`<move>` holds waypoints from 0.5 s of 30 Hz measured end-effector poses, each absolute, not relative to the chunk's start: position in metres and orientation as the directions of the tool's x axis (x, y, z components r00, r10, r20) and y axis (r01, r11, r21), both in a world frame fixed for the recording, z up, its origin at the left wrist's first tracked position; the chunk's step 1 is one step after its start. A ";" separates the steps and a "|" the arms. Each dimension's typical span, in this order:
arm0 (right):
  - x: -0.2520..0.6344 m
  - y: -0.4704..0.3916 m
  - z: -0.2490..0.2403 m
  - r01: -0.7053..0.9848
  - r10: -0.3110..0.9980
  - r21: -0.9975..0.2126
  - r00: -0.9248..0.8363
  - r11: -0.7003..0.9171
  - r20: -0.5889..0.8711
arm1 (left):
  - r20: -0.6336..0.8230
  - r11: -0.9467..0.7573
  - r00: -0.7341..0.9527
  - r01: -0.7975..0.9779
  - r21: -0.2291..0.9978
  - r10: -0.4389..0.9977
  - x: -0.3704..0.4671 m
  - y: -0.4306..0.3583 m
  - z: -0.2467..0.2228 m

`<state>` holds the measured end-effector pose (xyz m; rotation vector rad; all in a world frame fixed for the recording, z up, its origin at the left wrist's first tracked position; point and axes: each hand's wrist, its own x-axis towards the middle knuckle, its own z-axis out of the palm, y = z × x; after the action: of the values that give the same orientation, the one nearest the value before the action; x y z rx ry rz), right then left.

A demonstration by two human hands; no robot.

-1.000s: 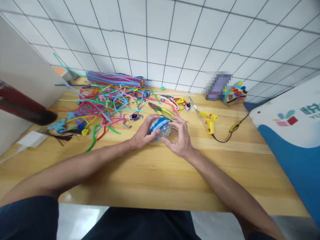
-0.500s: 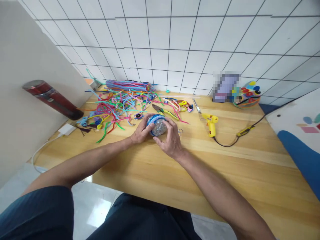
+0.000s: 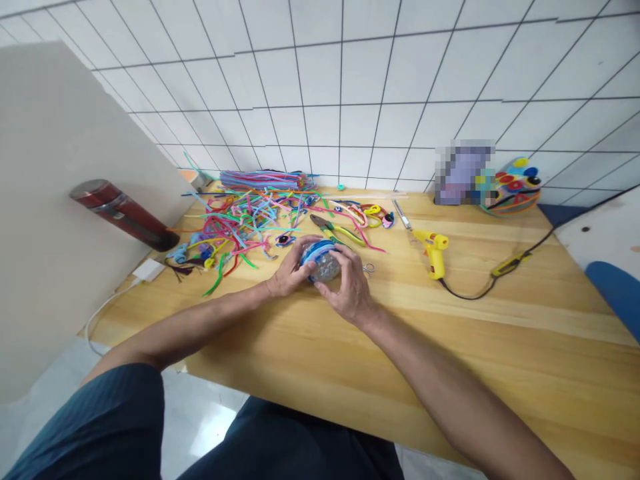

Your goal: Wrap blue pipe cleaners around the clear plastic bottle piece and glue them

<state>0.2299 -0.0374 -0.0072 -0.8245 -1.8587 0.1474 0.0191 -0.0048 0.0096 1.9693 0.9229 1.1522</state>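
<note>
A round, silvery ball-like object (image 3: 328,267) with dark and light blue fuzzy bands around one side is between my hands, low over the table. My left hand (image 3: 290,273) is curled round its banded left side, thumb in front. On the right, the fingers and thumb of my right hand (image 3: 353,288) hold the silvery side. The object's underside is hidden. Just beyond it lie pliers (image 3: 346,233) with yellow-green handles. Part of a pair of scissors (image 3: 369,269) shows beside my right hand. A small craft eye piece (image 3: 284,240) lies near my left fingers.
Loose pipe cleaners (image 3: 240,220) cover the back left, before a bundle of them (image 3: 265,180). A red flask (image 3: 125,213) stands left. To the right are a craft knife (image 3: 401,215), a corded yellow glue gun (image 3: 434,253), a blurred upright panel (image 3: 463,175) and a colourful decorated piece (image 3: 513,187).
The view has shifted, so the table's things appear slightly lower and further right. Both hands keep hold of the ball-like object. More of the scissors shows beside my right hand.
</note>
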 end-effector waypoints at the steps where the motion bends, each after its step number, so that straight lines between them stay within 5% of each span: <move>1: 0.230 -0.038 -0.006 0.473 0.599 -0.457 -0.207 0.753 0.774 | 0.425 -0.525 0.371 0.229 0.819 0.825 0.019 -0.004 0.011; 15: 0.229 -0.042 -0.001 0.538 0.639 -0.448 -0.239 0.714 0.731 | 0.301 -0.339 0.325 0.067 0.938 0.897 0.026 0.000 0.014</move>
<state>0.2291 -0.0419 -0.0015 -0.9100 -1.9071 0.1249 0.0260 -0.0002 0.0138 1.6732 0.8788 1.1346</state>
